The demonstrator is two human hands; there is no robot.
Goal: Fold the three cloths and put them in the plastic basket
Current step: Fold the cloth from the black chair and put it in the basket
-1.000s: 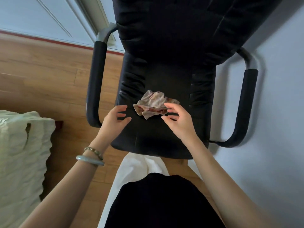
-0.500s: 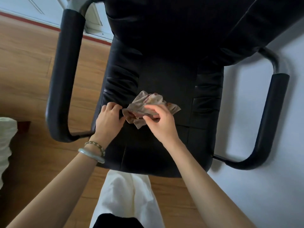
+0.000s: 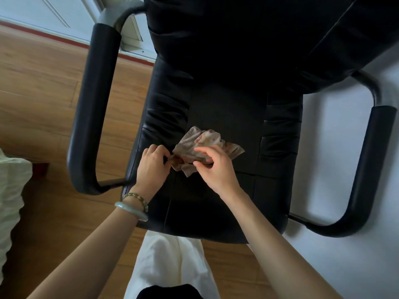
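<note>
We pinch the crumpled cloth (image 3: 198, 143) on the chair seat (image 3: 226, 108), left hand (image 3: 151, 162) at its left corner, right hand (image 3: 213, 169) at its near edge. Bare seat lies beyond our grip, armrests (image 3: 92, 108) well outside it.

Chair seat (image 3: 226, 117): black leather-look, creased, slight sheen. Armrests (image 3: 90, 108): black padding, semi-gloss, on a grey metal tube (image 3: 110, 17) (matt finish). Cloth (image 3: 200, 141): thin printed fabric, crumpled, matt. Floor (image 3: 38, 83): wood planks, smooth, satin. Bangle (image 3: 131, 211): smooth, glossy, pale green. Bedding (image 3: 10, 190): crinkled pale fabric.
</note>
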